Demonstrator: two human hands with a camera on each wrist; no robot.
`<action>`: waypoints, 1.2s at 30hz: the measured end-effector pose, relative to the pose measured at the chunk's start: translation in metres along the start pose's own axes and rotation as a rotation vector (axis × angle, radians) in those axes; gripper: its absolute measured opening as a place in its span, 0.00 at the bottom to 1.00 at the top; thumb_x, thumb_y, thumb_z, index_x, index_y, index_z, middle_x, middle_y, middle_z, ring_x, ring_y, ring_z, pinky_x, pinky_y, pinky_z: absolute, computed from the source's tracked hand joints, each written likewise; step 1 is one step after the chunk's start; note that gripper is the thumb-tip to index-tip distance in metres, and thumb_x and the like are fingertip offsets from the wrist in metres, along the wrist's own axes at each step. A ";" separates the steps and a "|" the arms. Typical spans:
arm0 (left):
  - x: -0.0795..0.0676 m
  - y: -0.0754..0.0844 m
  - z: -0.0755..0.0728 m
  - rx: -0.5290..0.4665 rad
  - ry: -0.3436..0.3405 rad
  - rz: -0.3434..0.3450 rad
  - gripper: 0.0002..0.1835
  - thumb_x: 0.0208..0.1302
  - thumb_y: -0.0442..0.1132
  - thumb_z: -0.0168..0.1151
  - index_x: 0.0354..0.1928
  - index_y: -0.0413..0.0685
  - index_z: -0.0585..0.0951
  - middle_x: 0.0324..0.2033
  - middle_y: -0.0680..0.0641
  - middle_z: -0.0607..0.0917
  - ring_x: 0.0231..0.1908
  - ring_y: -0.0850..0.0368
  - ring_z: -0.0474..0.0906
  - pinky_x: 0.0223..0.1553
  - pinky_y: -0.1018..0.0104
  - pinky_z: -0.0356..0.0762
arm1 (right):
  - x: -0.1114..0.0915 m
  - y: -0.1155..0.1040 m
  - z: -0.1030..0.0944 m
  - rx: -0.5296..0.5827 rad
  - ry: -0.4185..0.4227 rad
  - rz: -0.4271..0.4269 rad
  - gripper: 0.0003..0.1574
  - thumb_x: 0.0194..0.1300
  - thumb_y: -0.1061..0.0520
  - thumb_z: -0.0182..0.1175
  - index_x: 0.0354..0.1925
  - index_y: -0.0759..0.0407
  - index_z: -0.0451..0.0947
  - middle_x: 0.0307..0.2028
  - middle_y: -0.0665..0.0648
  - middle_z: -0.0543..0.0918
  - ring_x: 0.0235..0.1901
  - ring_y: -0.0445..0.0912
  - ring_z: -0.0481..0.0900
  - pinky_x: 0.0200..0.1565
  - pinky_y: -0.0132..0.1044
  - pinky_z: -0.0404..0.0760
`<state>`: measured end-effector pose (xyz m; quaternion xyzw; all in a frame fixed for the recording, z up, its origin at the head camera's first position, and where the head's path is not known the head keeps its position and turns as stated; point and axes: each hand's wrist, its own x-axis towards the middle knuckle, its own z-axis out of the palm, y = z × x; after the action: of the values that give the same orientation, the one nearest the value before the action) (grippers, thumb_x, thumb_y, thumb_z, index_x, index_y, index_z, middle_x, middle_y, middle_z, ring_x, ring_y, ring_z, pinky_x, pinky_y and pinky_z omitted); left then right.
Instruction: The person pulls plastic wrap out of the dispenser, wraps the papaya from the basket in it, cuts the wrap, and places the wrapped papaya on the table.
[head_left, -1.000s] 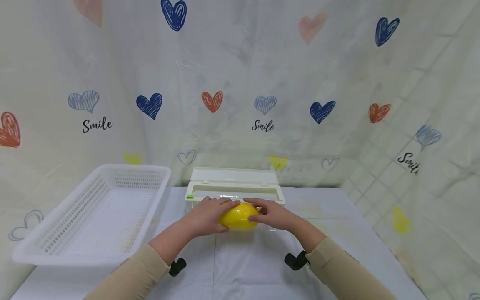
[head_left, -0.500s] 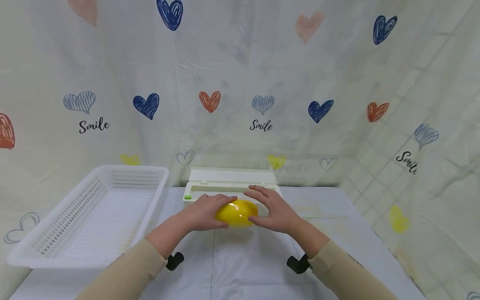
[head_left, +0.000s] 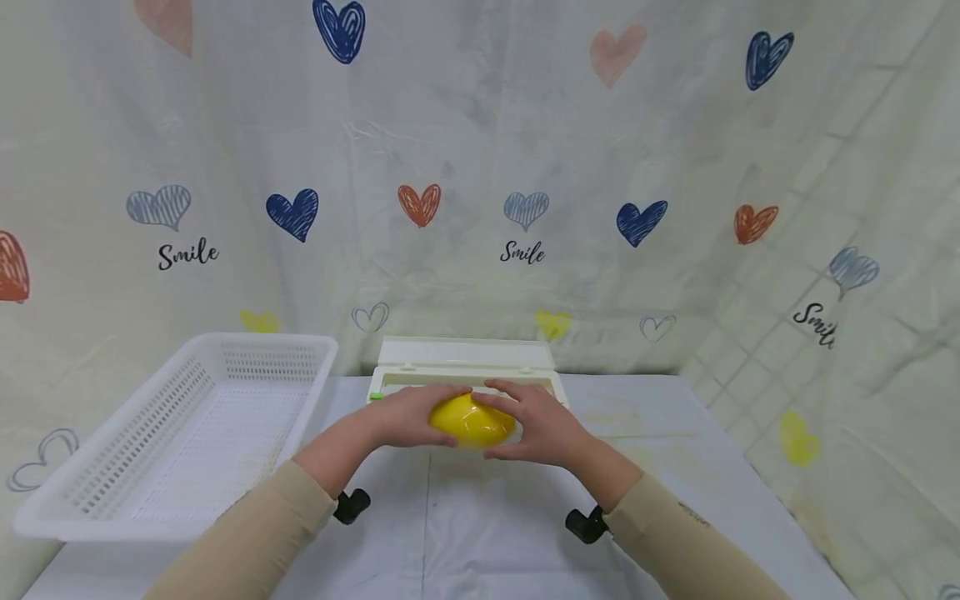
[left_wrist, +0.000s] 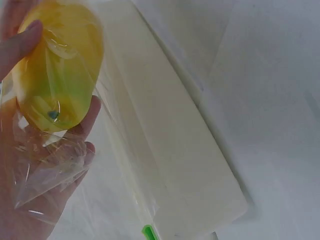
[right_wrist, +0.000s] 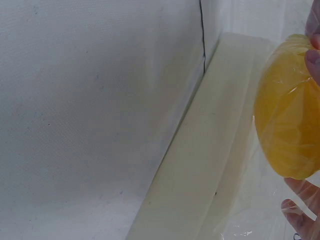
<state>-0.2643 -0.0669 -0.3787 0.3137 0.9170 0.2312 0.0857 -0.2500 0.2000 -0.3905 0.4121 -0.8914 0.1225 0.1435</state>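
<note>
Head: white-clothed table (head_left: 487, 533), heart-print curtain (head_left: 465, 142)

Basket (head_left: 217, 442) left of box (head_left: 465, 353); fruit (head_left: 471, 419) in film (left_wrist: 50, 182).

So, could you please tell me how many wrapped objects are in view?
1: the yellow object, between left hand and right hand; others could be hidden in the white box.

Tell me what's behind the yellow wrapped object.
A pale box with its lid up, then a heart-printed backdrop. The yellow wrapped object, left hand and right hand hide most of the box's front wall and part of its opening.
</note>
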 end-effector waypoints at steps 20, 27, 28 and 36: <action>0.002 -0.002 -0.013 -0.152 -0.080 -0.025 0.41 0.58 0.56 0.71 0.73 0.69 0.64 0.59 0.59 0.75 0.48 0.59 0.73 0.51 0.57 0.73 | 0.003 0.007 0.013 0.114 -0.025 0.098 0.51 0.54 0.37 0.73 0.73 0.34 0.63 0.62 0.49 0.75 0.52 0.47 0.77 0.53 0.46 0.78; 0.000 -0.012 -0.014 -0.192 -0.034 -0.104 0.42 0.55 0.66 0.68 0.72 0.70 0.65 0.54 0.58 0.78 0.45 0.58 0.75 0.49 0.57 0.74 | 0.006 0.007 0.011 0.222 -0.027 0.142 0.49 0.55 0.41 0.74 0.71 0.33 0.65 0.62 0.50 0.74 0.54 0.48 0.77 0.55 0.49 0.78; 0.000 -0.013 -0.014 -0.191 -0.034 -0.103 0.42 0.55 0.67 0.68 0.71 0.69 0.66 0.53 0.58 0.79 0.45 0.58 0.75 0.49 0.57 0.74 | 0.006 0.007 0.010 0.232 -0.033 0.150 0.49 0.55 0.41 0.74 0.71 0.33 0.65 0.62 0.50 0.74 0.55 0.49 0.77 0.55 0.49 0.78; -0.008 -0.015 -0.022 -0.171 -0.010 -0.236 0.50 0.55 0.73 0.62 0.76 0.62 0.59 0.66 0.47 0.74 0.61 0.48 0.74 0.59 0.46 0.72 | 0.010 0.009 0.007 0.271 -0.093 0.209 0.49 0.55 0.40 0.74 0.72 0.30 0.63 0.62 0.50 0.74 0.56 0.48 0.75 0.57 0.50 0.76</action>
<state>-0.2723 -0.0901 -0.3663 0.1966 0.9240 0.2951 0.1433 -0.2639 0.1960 -0.3943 0.3380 -0.9104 0.2366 0.0315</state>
